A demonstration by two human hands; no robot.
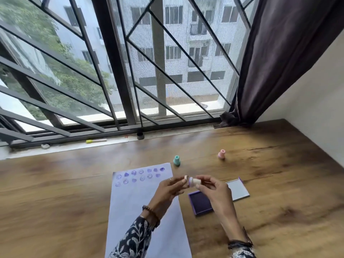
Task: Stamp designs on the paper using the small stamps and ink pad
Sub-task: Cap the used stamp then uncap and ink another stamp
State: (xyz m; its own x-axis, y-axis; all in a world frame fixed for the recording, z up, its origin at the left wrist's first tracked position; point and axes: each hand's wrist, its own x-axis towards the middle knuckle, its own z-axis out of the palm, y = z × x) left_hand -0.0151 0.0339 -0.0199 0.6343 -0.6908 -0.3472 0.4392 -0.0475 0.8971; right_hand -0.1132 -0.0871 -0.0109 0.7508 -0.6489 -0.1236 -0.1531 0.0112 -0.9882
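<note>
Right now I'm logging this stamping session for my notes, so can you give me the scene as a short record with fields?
surface: wooden table by a window
paper: lies flat, three rows of purple prints near its far edge
ink pad: open, right of the paper, lid folded back
held stamp: cream, held above the table
right hand: grips the held stamp
left hand: fingertips at the stamp's inked end
teal stamp: upright beyond the paper
pink stamp: upright, farther right
</note>
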